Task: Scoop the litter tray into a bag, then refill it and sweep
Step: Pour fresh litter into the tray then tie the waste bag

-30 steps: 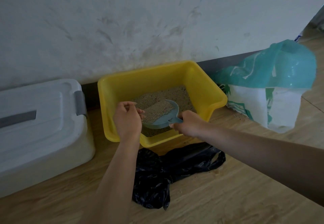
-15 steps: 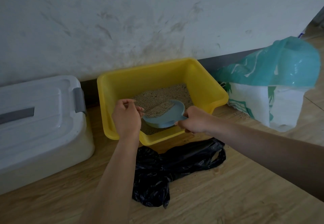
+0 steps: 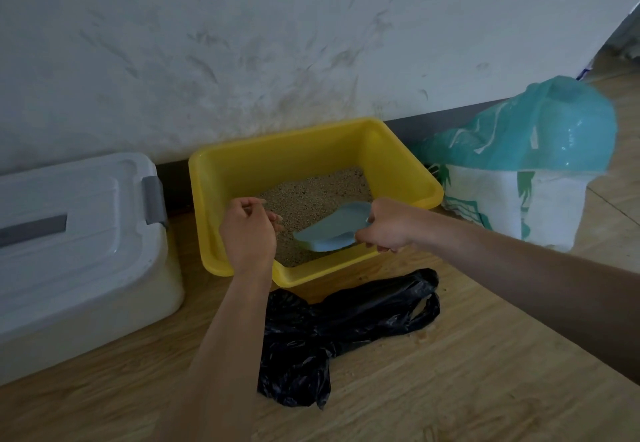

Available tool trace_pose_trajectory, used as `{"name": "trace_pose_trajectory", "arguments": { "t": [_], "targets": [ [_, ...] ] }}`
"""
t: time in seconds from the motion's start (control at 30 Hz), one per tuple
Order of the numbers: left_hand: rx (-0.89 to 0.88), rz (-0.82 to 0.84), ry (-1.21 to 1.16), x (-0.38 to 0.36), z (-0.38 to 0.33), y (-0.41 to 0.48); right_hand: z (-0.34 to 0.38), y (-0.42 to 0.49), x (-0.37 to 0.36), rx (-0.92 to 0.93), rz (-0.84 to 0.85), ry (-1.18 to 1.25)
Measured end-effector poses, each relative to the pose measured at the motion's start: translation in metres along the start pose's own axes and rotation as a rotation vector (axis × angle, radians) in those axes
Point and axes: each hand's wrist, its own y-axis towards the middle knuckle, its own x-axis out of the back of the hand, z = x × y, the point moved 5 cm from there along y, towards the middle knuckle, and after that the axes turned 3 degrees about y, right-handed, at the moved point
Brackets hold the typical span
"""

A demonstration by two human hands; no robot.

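A yellow litter tray (image 3: 398, 161) stands on the wooden floor against the wall, with a layer of beige litter (image 3: 311, 192) in it. My right hand (image 3: 388, 225) grips the handle of a blue scoop (image 3: 329, 230) over the tray's front right. The scoop is tipped toward the left so that its smooth underside shows, and no litter is visible on it. My left hand (image 3: 247, 233) hovers over the tray's front left with its fingers curled; I see nothing in it. A crumpled black plastic bag (image 3: 346, 330) lies flat on the floor just in front of the tray.
A white lidded storage box (image 3: 69, 233) with a grey latch sits left of the tray. A white and green sack (image 3: 519, 178) with a teal plastic top stands to the right. Behind all three is the scuffed white wall. Bare wooden floor (image 3: 485, 389) spreads in front.
A second ago the scoop was level and heaped with litter. My right hand has rolled it over, the litter has fallen back into the tray, and the left hand stayed put.
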Motion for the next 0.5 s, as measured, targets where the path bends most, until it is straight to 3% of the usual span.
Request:
{"name": "trace_pose_trajectory", "arguments": {
  "t": [0.3,0.5],
  "targets": [
    [-0.015,0.014,0.018,-0.002,-0.006,-0.005,-0.015,-0.01,0.007,0.074,-0.049,0.06],
    [-0.028,0.053,0.001,-0.016,-0.014,-0.011,-0.042,-0.031,0.022,0.167,-0.202,0.256]
  ]
}}
